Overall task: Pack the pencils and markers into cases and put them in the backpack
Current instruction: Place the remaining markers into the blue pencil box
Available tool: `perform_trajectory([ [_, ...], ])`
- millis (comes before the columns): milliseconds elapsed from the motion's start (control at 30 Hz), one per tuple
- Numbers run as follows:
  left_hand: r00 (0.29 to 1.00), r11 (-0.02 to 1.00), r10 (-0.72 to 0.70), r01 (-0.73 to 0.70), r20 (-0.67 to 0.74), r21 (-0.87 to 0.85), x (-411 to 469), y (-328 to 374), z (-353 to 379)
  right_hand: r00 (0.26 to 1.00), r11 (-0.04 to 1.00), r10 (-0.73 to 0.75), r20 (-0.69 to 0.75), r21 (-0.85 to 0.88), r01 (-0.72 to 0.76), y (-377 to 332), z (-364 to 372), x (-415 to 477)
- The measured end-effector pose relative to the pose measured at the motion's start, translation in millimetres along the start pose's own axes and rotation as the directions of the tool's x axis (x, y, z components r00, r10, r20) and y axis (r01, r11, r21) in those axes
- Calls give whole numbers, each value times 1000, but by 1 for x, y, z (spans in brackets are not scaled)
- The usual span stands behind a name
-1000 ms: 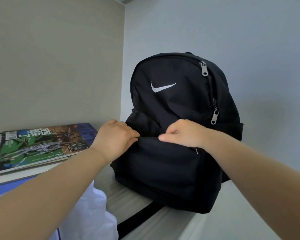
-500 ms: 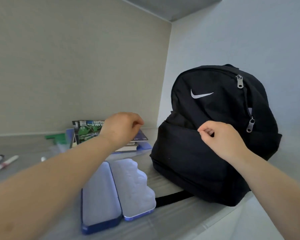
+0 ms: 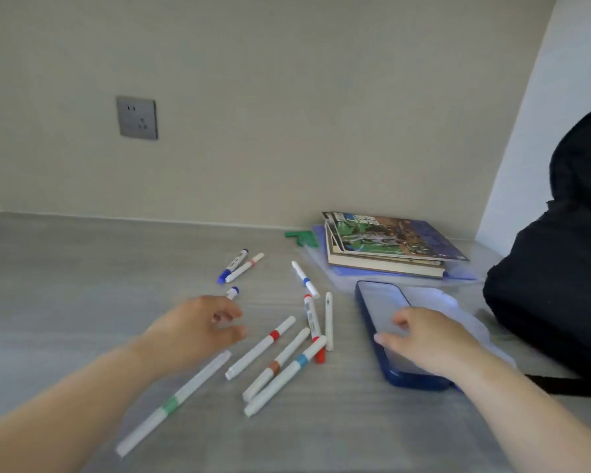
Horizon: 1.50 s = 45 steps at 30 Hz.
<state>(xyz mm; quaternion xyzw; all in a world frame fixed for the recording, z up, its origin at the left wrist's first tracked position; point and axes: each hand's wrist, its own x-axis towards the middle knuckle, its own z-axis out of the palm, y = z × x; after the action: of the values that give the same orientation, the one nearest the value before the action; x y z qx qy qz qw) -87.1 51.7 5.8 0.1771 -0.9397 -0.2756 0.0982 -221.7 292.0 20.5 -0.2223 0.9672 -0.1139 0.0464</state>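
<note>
Several white markers with coloured bands lie scattered on the grey desk (image 3: 65, 274): a red-banded one (image 3: 261, 346), a brown-banded one (image 3: 276, 365), a blue-banded one (image 3: 287, 375), a long green-banded one (image 3: 174, 399). An open blue pencil case (image 3: 382, 312) lies to their right, its lid flat beside it. The black backpack (image 3: 560, 268) stands at the far right. My left hand (image 3: 195, 331) hovers over the markers, fingers loosely curled, holding nothing. My right hand (image 3: 423, 339) rests on the open case with its fingers spread.
A stack of books (image 3: 386, 247) on a blue folder lies behind the case, with a green ruler piece (image 3: 301, 237) next to it. A wall socket (image 3: 137, 117) sits on the back wall. A backpack strap (image 3: 553, 384) runs along the desk at the right.
The view has swung left from the backpack to the markers. Both hands left the backpack's front pocket; the left moved over the markers, the right came down on the open case.
</note>
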Motion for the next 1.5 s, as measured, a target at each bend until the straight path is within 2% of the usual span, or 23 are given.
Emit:
perform_trajectory([
  [67, 998, 999, 44, -45, 35, 20, -5, -13, 3, 998, 998, 58, -4, 27, -58, -7, 15, 5],
  [133, 998, 997, 56, -58, 38, 60, -10, -19, 2, 998, 998, 54, -18, 28, -53, -9, 23, 8],
  [233, 998, 982, 68, -69, 15, 176, -22, -21, -3, 997, 999, 26, -70, 39, -24, -11, 26, 5],
  [333, 993, 965, 88, -67, -76, 252, -32, -26, -5, 988, 998, 21, -155, 63, -11, -13, 32, 3],
  [433, 995, 949, 70, -47, -65, 312, -37, -37, -8, 982, 996, 21, -190, 86, -4, -17, 35, 3],
  [600, 997, 954, -62, 45, 49, 297, -45, -30, -5, 977, 993, 5, -215, 112, 20, -19, 39, 2],
  [833, 980, 953, -66, 7, 185, 304, -28, -35, -7, 965, 991, -3, -263, 132, 38, -23, 40, -5],
  [900, 983, 947, -81, 24, 165, 320, -23, -28, -9, 962, 993, -21, -273, 105, 52, -23, 40, -7],
  [1033, 997, 974, -57, 46, 45, 223, -6, 0, -5, 954, 997, -58, -293, 40, 73, -20, 42, -8],
  [1100, 1000, 964, -23, 18, 16, 266, 4, 19, 6, 946, 996, -87, -311, -5, 90, -18, 46, -10],
  [1233, 996, 957, -39, 13, 83, 289, 14, 43, 33, 911, 990, -132, -390, -5, 141, -14, 54, -20],
  [1300, 994, 966, -23, -5, 107, 258, 13, 45, 43, 890, 983, -101, -445, 95, 159, -12, 53, -25],
  [1367, 991, 947, 5, -48, 136, 318, 12, 45, 48, 888, 976, -31, -458, 177, 125, -9, 52, -25],
  [1500, 981, 946, -27, -38, 193, 323, 17, 46, 43, 902, 980, 80, -425, 198, 6, -3, 48, -20],
])
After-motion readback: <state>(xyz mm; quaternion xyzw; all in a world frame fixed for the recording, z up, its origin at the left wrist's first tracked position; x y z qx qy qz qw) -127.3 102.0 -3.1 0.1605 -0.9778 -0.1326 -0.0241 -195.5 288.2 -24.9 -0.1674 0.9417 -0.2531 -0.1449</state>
